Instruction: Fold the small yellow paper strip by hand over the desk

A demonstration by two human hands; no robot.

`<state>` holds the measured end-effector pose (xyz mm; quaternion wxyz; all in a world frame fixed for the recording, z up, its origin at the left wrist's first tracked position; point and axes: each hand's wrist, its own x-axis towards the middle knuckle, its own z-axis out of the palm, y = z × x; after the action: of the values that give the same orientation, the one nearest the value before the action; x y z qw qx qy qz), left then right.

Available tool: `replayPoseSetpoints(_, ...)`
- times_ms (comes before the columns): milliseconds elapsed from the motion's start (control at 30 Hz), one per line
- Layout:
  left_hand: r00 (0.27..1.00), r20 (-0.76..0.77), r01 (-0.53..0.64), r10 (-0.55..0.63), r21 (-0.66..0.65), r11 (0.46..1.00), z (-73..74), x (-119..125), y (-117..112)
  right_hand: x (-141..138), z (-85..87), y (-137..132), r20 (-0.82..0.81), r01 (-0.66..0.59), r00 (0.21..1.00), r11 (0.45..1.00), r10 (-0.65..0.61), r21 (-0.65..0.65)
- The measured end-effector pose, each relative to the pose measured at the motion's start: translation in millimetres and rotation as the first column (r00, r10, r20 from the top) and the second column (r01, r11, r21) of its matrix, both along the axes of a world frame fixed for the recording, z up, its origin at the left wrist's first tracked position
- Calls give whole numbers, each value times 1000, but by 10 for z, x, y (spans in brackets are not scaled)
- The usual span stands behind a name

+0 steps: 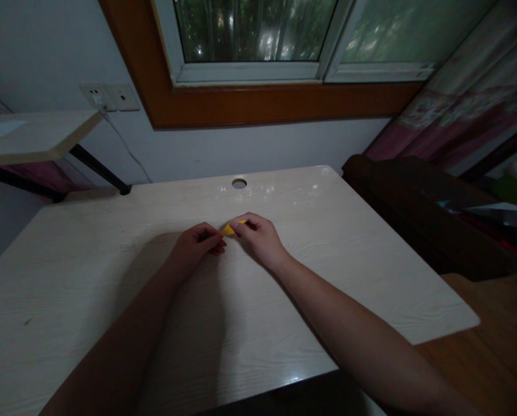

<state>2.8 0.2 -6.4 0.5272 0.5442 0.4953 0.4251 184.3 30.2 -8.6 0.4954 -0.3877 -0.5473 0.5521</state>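
A small folded yellow piece, which looks like paper, is held between my two hands just above the middle of the desk. My right hand pinches it from the right, thumb on top. At its left tip, the thumb and fingertips of my left hand are closed on it. My fingers cover parts of the yellow piece, so its full shape is hidden.
The pale wood-grain desk has a round cable hole near its back edge. A raised shelf on black legs stands at the back left. A dark wooden piece of furniture is beside the desk's right edge.
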Motion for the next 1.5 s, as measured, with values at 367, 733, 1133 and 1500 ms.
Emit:
replayPoseSetpoints(367, 996, 75, -39, 38, 21, 999, -5, 7, 8, 14, -7, 26, -23, 4, 1000, 1000, -4, -2)
replayPoseSetpoints(733, 984, -177, 11, 0, 65, 998, 3, 48, -12, 2, -107, 20, 27, -102, 994, 995, 102, 4)
replayPoseSetpoints(1133, 993, -116, 21, -15, 53, 998, 36, 46, -20, -8, -87, 48, -22, 20, 1000, 999, -20, 29)
replayPoseSetpoints(1500, 987, -159, -7, 8, 5, 1000, 42, 61, -16, -12, -112, 14, 63, -9, 998, 995, 2, 103)
